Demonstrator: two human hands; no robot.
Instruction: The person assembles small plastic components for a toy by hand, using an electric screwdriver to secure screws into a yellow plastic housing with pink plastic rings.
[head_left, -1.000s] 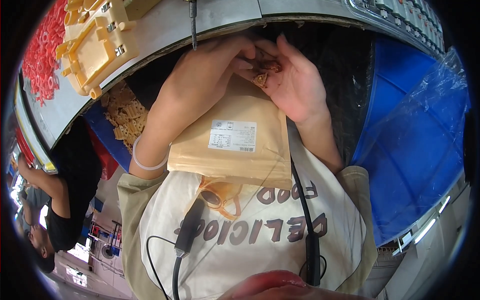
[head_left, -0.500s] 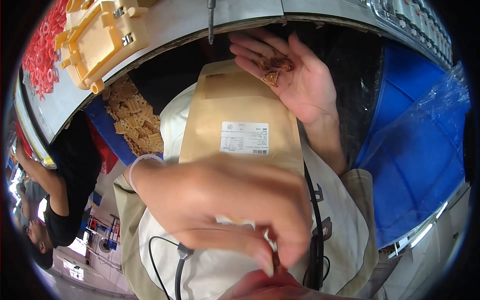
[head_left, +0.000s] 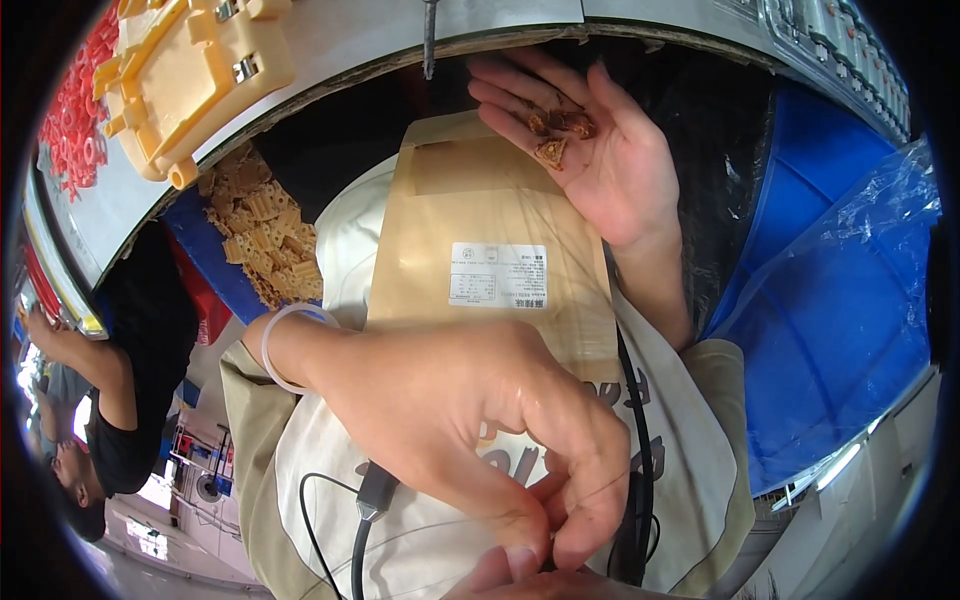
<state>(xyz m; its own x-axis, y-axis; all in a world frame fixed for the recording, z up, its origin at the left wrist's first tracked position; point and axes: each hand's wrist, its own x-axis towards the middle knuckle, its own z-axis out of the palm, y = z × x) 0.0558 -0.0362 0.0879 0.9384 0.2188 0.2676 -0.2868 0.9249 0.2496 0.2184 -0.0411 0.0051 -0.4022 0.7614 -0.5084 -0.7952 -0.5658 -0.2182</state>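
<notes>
The left hand [head_left: 465,395] is hovering at the mouth [head_left: 487,572], grip unclear; the spread right hand [head_left: 622,180] is cradling irregular reddish-brown chunks [head_left: 572,124].

"What's in the right hand [head_left: 625,180]?"

"A few small, irregular, glossy brown pieces with wrinkled surfaces [head_left: 578,124]. They lie loose on the upturned palm, near the base of the fingers."

"All bunched together?"

"Mostly. The lighter one sits slightly nearer the wearer, the darker ones close beside it."

"And the bag?"

"A flat, tan kraft-paper pouch [head_left: 430,230], face up over the wearer's lap, its narrower end pointing away. A darker band crosses near that end."

"Any marking?"

"A white rectangular printed label [head_left: 498,275], around mid-width. The left hand [head_left: 470,400] hides part of the pouch's near end."
</notes>
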